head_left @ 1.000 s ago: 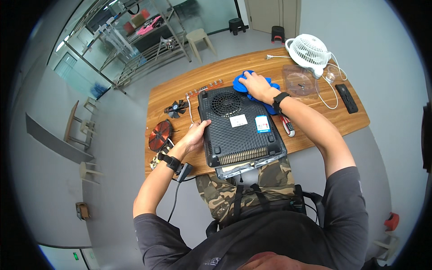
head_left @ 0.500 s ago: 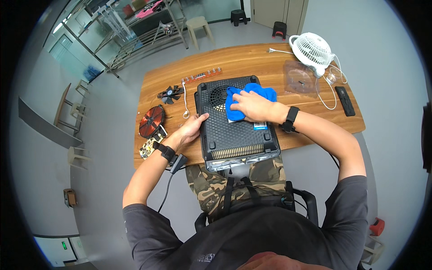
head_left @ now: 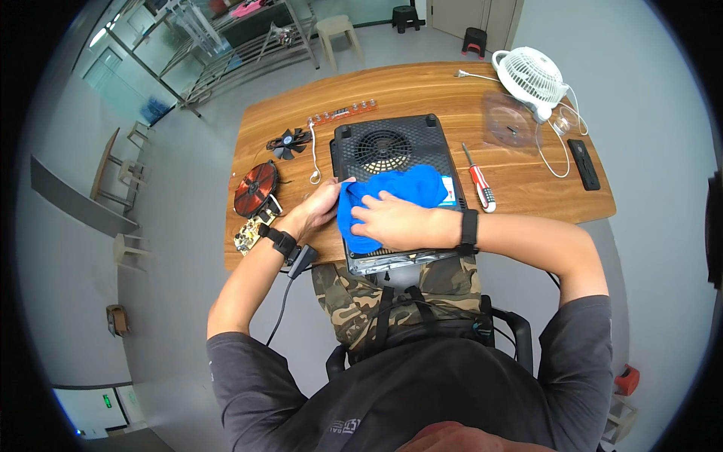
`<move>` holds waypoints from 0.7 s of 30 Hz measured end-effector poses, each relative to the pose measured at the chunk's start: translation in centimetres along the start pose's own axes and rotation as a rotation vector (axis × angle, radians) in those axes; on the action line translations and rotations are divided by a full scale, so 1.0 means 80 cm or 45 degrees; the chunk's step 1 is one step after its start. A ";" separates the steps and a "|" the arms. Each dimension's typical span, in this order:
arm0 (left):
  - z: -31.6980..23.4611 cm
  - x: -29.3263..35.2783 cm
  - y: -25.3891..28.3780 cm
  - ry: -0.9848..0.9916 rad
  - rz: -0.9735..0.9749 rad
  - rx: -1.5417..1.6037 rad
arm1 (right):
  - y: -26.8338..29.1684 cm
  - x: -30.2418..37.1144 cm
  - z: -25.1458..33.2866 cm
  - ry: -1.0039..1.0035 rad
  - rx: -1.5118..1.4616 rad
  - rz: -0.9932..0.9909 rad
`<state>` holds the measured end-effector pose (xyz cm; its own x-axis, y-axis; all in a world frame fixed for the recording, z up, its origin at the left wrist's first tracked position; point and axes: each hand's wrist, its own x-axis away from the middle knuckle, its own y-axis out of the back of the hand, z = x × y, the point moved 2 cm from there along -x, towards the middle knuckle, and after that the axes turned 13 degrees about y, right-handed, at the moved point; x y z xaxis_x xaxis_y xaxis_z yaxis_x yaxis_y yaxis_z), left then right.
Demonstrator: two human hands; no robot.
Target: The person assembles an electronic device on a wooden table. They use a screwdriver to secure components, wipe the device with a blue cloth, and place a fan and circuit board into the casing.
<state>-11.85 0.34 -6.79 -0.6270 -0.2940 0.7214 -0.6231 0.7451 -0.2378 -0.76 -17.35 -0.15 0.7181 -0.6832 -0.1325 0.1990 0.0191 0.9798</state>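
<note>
1. Nearest the person, the black appliance casing (head_left: 392, 162) lies underside-up on the wooden table (head_left: 422, 87), its near edge overhanging the table edge above the lap. A round fan grille sits in its far half.
2. The right hand (head_left: 395, 221) lies flat, fingers spread, pressing a blue cloth (head_left: 392, 197) onto the casing's near half; it grips nothing, only bears down on the cloth.
3. The left hand (head_left: 320, 209) rests at the casing's left edge, fingers loosely curled against the cloth's left corner; whether it pinches the cloth cannot be told.
4. A small rectangular label (head_left: 449, 190), white with blue, peeks out at the cloth's right edge on the casing.
5. Just right of the casing lies a screwdriver with a red and white handle (head_left: 480, 181).
6. Left of the casing, near the left wrist, are a bare circuit board (head_left: 251, 233) and, just beyond it, a copper-coloured coil disc (head_left: 254, 187).
7. Farther on, a small black fan blade (head_left: 287, 142) and a narrow strip board with red buttons (head_left: 343, 113) lie beside the casing's far left corner.
8. At the far right stand a white desk fan (head_left: 529, 75), a clear plastic package (head_left: 510, 122) in front of it, and a black remote (head_left: 584, 163).
</note>
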 end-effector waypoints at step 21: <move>-0.010 0.017 -0.033 0.033 0.235 0.030 | 0.004 0.023 -0.037 0.099 0.069 0.014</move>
<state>-10.69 -1.52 -4.67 -0.7196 -0.1378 0.6806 -0.5095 0.7707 -0.3826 2.64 -16.45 -0.51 0.7703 -0.6241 -0.1308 0.1559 -0.0146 0.9877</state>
